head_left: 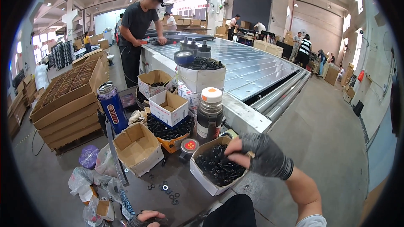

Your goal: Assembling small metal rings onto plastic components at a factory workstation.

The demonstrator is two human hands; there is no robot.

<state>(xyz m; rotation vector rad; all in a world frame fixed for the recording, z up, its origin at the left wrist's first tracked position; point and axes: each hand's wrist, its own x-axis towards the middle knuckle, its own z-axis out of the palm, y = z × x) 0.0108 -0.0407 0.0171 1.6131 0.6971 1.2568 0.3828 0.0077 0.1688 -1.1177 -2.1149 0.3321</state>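
Note:
My right hand (267, 157), in a grey fingerless glove, reaches over an open cardboard box (206, 187) at the table's near right. Its thumb and forefinger come together above the black bolts (219, 166) in that box; anything pinched between them is too small to make out. At the lower edge, my left hand (147, 217), also gloved, is partly cut off. Its fingers are curled, and what they hold is hidden. Several dark nuts and washers (165, 188) lie loose on the table between the hands.
An opened carton (139, 149), a white box (169, 107) and a tub of bolts (166, 132) crowd the table. Tall bottles stand near: a blue flask (112, 107) and a dark thermos (209, 115). Beyond is a metal roller bed (244, 69), where a co-worker (141, 25) leans.

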